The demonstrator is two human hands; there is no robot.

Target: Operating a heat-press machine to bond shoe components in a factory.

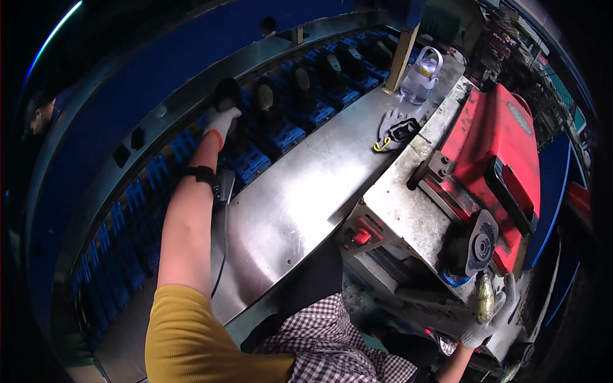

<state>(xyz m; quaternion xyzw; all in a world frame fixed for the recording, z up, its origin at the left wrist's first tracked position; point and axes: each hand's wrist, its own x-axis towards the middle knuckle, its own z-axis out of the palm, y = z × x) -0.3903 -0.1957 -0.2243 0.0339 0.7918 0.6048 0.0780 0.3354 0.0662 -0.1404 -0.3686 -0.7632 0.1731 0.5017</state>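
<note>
My left hand (222, 121), in a pale glove with a red band at the wrist, reaches to the blue rack on the far left. Its fingers are closed at a dark shoe-shaped piece (227, 91), partly hidden by the hand. Similar dark shoe pieces (265, 99) with paler oval faces stand in a row on blue holders (287, 137). At the lower right my gloved right hand (490, 322) is closed around a shiny yellowish, elongated shoe-like piece (484, 300). Just above that piece is the round grey pad (483, 246) of a red machine (491, 153).
A bare metal shelf (306, 191) runs along the rack. On it are a clear bottle (419, 80) with a handle and grey gloves (396, 127). A wooden post (402, 60) rises nearby. A red switch (362, 236) sits on the machine's side. Another person (41, 115) is at far left.
</note>
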